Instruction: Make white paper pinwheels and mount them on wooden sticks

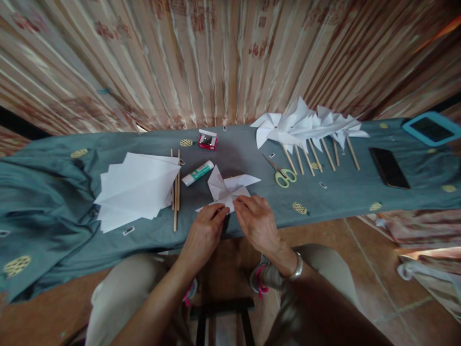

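Observation:
A white paper pinwheel with folded blades lies at the front edge of the cloth-covered table. My left hand pinches its near left part, fingers closed on the paper. From the other side my right hand grips the paper close to the pinwheel's centre with thumb and fingers together. Just beyond, a glue stick lies tilted to the left. Scissors with pale green handles rest to the right. Behind the pinwheel stands an open red box of small metal pins.
White paper sheets are stacked at the left, with several wooden sticks beside them. Several finished pinwheels on sticks lie at the back right. Farther right are a black phone and a blue-framed tablet. A curtain hangs behind.

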`<state>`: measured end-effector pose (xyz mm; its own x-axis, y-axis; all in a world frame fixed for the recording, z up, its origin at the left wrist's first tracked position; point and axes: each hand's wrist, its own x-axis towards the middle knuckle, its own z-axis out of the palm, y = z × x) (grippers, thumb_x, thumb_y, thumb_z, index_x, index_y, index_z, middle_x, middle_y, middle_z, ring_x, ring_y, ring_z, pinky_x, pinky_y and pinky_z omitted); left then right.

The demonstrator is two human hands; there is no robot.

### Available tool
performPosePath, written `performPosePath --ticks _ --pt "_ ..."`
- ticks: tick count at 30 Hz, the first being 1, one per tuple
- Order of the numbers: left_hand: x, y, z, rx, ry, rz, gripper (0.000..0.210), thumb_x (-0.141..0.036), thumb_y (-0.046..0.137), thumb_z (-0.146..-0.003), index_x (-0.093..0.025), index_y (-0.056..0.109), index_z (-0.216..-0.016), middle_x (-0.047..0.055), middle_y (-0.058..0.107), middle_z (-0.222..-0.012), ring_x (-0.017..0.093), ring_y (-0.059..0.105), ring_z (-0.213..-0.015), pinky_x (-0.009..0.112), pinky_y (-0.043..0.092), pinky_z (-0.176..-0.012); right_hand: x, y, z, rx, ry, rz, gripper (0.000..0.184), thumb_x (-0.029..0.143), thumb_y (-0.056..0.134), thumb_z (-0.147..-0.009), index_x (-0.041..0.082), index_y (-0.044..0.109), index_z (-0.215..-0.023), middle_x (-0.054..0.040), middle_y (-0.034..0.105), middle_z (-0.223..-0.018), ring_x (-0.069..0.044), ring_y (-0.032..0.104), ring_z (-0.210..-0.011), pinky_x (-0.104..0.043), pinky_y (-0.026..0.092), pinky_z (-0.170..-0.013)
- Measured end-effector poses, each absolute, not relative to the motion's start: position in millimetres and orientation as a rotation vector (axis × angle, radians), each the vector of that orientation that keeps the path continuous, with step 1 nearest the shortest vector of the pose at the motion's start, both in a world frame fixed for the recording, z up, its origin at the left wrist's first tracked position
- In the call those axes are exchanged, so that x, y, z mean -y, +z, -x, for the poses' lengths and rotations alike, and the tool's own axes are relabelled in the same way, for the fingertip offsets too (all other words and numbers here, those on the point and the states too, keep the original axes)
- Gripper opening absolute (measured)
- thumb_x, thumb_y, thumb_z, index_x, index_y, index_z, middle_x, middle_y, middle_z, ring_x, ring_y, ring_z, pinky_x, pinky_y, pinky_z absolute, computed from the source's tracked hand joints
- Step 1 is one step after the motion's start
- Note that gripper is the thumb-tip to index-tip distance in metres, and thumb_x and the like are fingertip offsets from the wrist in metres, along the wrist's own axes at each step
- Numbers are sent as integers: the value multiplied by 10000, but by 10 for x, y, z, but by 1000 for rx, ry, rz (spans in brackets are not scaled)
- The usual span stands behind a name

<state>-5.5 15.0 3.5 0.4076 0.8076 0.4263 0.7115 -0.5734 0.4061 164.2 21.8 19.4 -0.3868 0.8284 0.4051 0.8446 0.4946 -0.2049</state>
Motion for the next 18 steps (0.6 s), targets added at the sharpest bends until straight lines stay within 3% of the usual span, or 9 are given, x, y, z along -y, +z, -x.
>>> performPosePath --ticks 18 --pt "-181 58 35 -1393 893 -2461 257 -99 468 -908 -99 635 -1104 152 650 -1072 228 645 -956 388 584 -829 -211 181 -1606 2325 -82 1401 197 163 496 -936 141 672 -1024 -88 685 -1053 -233 545 -911 -371 400 -802"
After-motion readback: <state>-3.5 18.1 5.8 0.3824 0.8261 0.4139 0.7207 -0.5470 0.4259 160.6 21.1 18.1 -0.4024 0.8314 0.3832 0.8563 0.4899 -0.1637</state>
